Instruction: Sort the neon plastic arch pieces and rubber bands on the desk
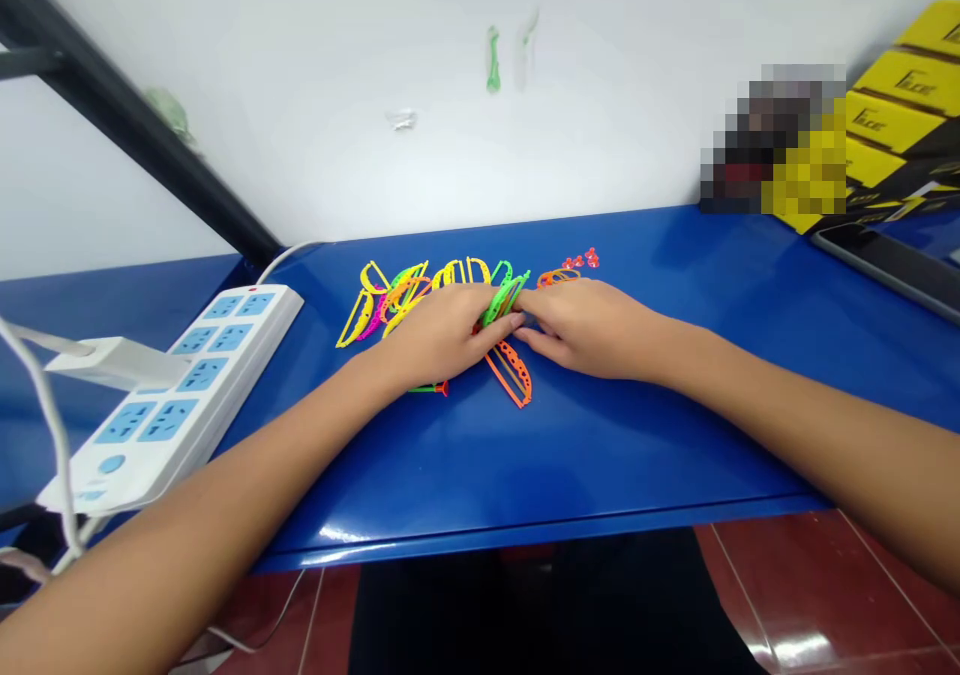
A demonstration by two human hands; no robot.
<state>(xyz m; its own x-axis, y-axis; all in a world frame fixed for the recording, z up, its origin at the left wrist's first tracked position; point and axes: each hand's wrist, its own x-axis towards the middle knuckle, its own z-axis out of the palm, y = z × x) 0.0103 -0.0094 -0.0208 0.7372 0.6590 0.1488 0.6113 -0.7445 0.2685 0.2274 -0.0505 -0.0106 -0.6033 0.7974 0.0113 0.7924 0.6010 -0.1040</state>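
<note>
My left hand [450,330] is closed in a pinch around a small green plastic toy bow [504,298], its thumb pointing right. My right hand [589,325] meets it there, its curled fingers at the right side of that bow; what they pinch is hidden. Just below the hands an orange toy bow [514,373] lies slanted, its upper end hidden under the left hand. Behind the left hand lies a pile of yellow toy bows [356,317], with pink and orange ones among them. A green stick with a red-orange end [442,388] pokes out under the left hand.
Small red pieces [581,259] and another orange bow [559,276] lie beyond the right hand. On the left a white power strip [247,350] carries a plugged-in adapter and cables. A phone [892,265] and stacked yellow boxes [892,115] stand at the right of the blue table [600,455].
</note>
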